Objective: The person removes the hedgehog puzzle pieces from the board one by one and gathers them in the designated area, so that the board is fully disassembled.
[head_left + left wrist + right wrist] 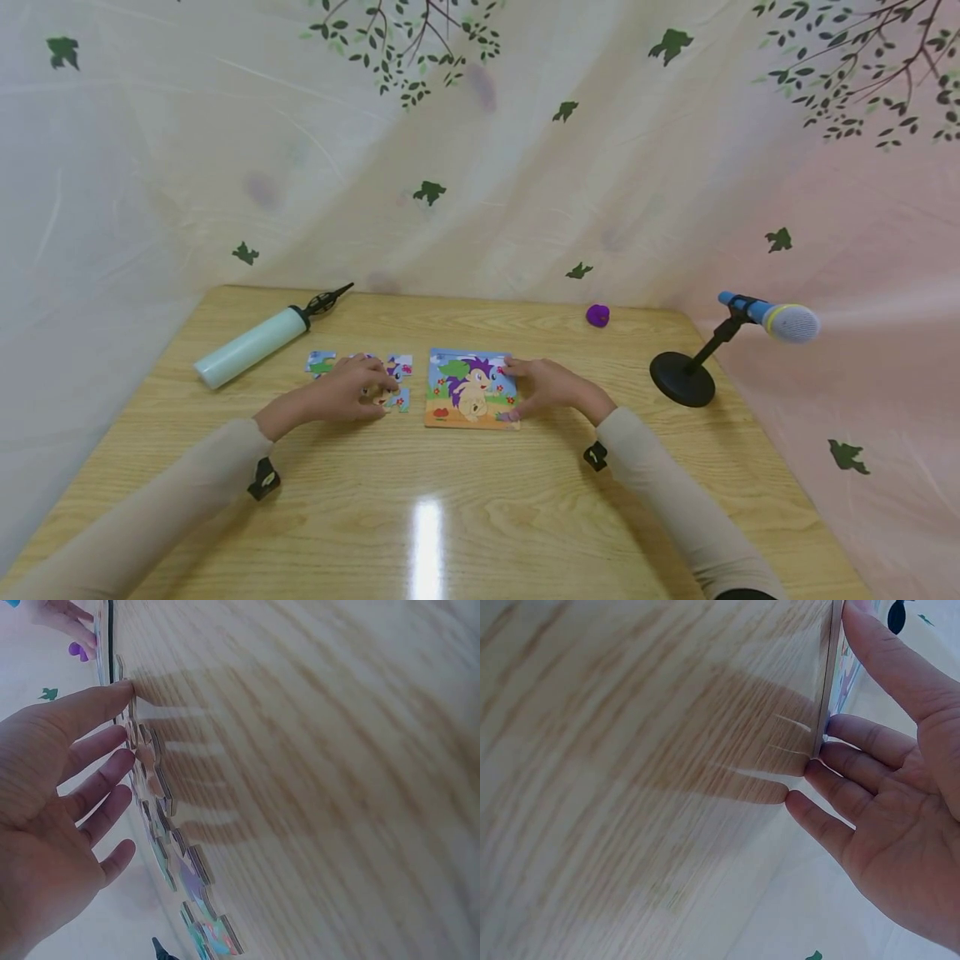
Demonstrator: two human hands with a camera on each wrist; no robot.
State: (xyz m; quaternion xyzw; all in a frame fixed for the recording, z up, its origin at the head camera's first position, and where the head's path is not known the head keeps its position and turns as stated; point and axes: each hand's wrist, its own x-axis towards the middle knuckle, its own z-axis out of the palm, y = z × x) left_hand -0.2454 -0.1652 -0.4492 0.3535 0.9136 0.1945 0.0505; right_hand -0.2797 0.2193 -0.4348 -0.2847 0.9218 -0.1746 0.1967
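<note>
My left hand [341, 390] is low over several loose jigsaw pieces [401, 400], its fingers spread and gently bent. In the left wrist view, its fingertips [129, 688] touch or nearly touch the row of pieces [196, 889]; exact contact cannot be told. Right of them lies a square puzzle board [472, 408] with a purple-haired hedgehog picture. Against the board's right edge rests my right hand [551, 387], thumb at the near corner and fingers farther back. The right wrist view shows those fingers [870, 739] nearly straight at the board's side. The left hand hides some pieces.
A pale green hand pump [255, 346] with a black nozzle lies at the back left. Toward the back right sits a small purple object [597, 315]. A blue microphone [772, 318] on a black stand [682, 379] stands at the right. Behind the table hangs a leaf-patterned curtain [510, 225].
</note>
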